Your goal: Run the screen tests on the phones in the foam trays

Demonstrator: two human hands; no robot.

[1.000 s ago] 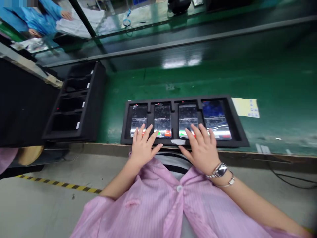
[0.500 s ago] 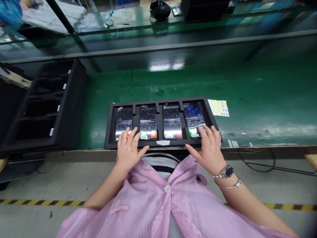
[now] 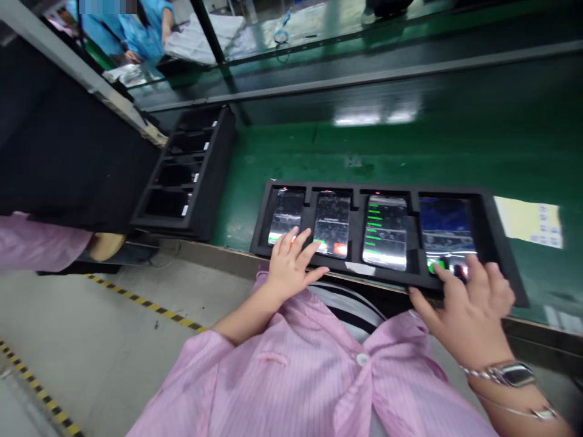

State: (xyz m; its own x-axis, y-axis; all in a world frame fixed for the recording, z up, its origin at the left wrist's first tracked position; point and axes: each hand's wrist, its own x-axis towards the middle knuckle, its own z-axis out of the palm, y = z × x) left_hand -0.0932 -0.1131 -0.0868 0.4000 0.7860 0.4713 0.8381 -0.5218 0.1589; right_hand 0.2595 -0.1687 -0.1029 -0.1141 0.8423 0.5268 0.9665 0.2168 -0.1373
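Observation:
A black foam tray [image 3: 498, 227] lies at the near edge of the green bench with several lit phones in its slots. My left hand [image 3: 291, 267] is open, fingers spread, fingertips resting on the bottom of the leftmost phone [image 3: 286, 215] and reaching toward the second phone [image 3: 332, 223]. My right hand [image 3: 469, 303] has its index finger stretched onto the green button at the bottom of the rightmost phone [image 3: 446, 227], the other fingers loosely curled and holding nothing. The third phone [image 3: 386, 230] shows a list of green lines.
A second black slotted tray [image 3: 182, 173] sits on the bench to the left. A yellow paper note [image 3: 531, 221] lies right of the phone tray. A person in a blue coat [image 3: 146, 30] works at the far bench. A pink sleeve [image 3: 40, 243] shows at left.
The view swung left and closer. My right hand stayed at the rightmost phone with its index finger on the button. The third phone's screen changed to a list of green lines.

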